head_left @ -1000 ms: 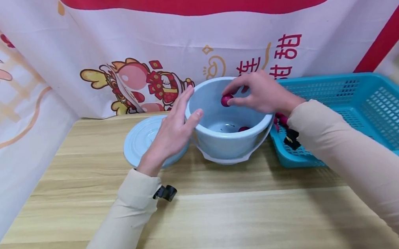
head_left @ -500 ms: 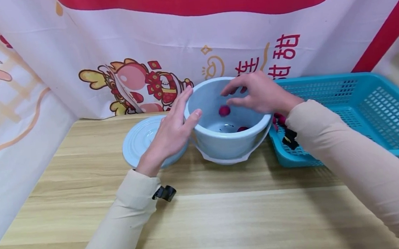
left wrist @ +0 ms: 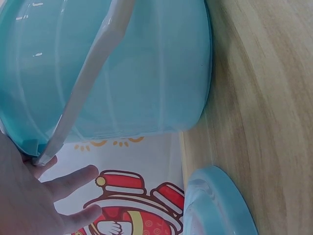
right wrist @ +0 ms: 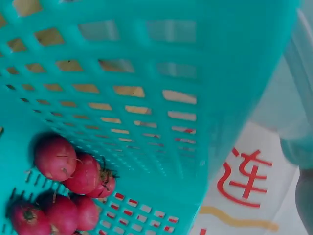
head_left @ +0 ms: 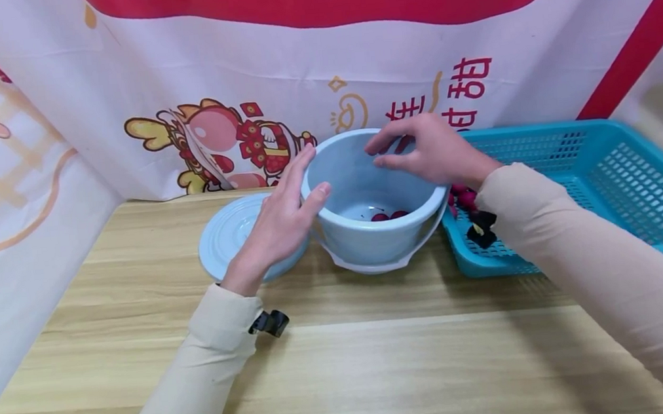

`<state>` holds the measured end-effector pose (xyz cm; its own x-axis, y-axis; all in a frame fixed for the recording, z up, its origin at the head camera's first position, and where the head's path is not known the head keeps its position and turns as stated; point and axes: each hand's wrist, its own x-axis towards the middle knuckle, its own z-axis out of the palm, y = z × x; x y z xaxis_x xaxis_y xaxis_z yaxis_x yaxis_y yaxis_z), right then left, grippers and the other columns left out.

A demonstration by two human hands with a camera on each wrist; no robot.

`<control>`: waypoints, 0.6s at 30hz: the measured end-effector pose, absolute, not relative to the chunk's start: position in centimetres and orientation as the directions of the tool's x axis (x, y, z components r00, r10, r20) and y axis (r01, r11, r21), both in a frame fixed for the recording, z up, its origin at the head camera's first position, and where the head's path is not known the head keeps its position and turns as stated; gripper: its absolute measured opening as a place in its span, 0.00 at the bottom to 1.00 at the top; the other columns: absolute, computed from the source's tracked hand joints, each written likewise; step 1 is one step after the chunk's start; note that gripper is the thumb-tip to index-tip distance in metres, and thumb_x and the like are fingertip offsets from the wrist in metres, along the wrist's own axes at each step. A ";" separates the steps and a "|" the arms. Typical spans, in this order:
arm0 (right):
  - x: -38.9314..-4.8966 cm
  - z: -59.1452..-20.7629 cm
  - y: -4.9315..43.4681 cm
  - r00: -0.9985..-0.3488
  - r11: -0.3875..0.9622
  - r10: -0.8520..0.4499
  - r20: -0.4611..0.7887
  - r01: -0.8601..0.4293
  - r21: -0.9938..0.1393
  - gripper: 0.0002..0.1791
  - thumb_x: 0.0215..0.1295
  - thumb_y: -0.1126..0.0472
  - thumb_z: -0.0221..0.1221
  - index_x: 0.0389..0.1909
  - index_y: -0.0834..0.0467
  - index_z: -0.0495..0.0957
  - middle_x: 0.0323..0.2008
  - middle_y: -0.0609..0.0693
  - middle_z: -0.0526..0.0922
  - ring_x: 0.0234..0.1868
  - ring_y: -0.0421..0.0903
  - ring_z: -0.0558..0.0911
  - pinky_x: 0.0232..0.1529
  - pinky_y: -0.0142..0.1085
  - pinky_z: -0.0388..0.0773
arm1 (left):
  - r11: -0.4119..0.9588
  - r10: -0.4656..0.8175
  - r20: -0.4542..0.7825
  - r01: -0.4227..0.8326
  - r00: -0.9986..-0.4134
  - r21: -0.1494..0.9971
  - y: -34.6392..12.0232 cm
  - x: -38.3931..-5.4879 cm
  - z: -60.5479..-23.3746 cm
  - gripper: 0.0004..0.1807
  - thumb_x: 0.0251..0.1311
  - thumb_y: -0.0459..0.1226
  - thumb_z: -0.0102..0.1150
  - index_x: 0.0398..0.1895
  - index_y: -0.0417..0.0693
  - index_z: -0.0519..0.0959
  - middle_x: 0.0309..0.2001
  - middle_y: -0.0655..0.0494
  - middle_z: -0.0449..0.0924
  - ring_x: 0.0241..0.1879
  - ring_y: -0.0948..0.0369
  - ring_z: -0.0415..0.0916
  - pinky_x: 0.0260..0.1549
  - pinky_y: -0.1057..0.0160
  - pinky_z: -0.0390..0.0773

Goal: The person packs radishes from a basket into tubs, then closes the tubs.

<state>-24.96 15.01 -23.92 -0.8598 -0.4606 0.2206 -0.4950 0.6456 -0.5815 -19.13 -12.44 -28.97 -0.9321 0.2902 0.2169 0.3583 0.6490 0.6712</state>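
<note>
A light blue bucket [head_left: 364, 243] stands upright on the table, its handle [left wrist: 90, 71] hanging down the side. Against the left of its rim rests my left hand [head_left: 279, 221], fingers extended and spread. My right hand [head_left: 433, 152] is over the bucket's opening at the right, thumb and fingers apart with nothing between them. Two red radishes [head_left: 398, 215] show on the bucket's floor, partly hidden by the near rim. Under my right forearm, several more radishes [right wrist: 55, 157] lie in the left end of a teal basket [head_left: 469, 262].
A round light blue lid [head_left: 221, 236] lies on the wooden table [head_left: 346, 376] left of the bucket, partly under my left hand in the head view. The basket stands close to the bucket's right side. A printed white curtain [head_left: 271, 54] hangs behind.
My right thumb and fingers have let go of a radish, which has dropped to the bucket's floor beside another one. The left hand keeps its place at the rim.
</note>
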 end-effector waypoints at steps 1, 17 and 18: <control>-24.8 -23.8 15.2 -0.869 0.638 -0.441 0.225 -0.480 -0.603 0.20 0.66 0.57 0.73 0.58 0.51 0.88 0.55 0.52 0.90 0.54 0.50 0.86 0.56 0.43 0.84 | 0.648 0.290 0.219 0.359 -0.932 0.671 -12.5 -19.1 -29.0 0.40 0.76 0.63 0.40 0.87 0.71 0.47 0.88 0.68 0.42 0.87 0.54 0.47 0.77 0.24 0.50; -25.8 -25.4 26.1 -0.978 0.666 -0.201 0.054 -0.177 -0.725 0.31 0.67 0.42 0.70 0.69 0.44 0.81 0.64 0.47 0.85 0.61 0.44 0.79 0.46 0.26 0.83 | 0.643 0.284 0.218 0.354 -0.934 0.679 -12.6 -19.3 -29.1 0.39 0.77 0.63 0.39 0.87 0.71 0.47 0.88 0.70 0.41 0.87 0.56 0.44 0.77 0.22 0.46; -26.0 -25.6 26.7 -0.980 0.678 -0.196 0.019 -0.149 -0.719 0.32 0.67 0.41 0.70 0.70 0.44 0.80 0.65 0.48 0.84 0.63 0.46 0.78 0.51 0.31 0.85 | 0.644 0.283 0.216 0.352 -0.934 0.679 -12.6 -19.3 -29.1 0.39 0.77 0.63 0.40 0.87 0.71 0.47 0.88 0.71 0.41 0.87 0.56 0.44 0.77 0.22 0.46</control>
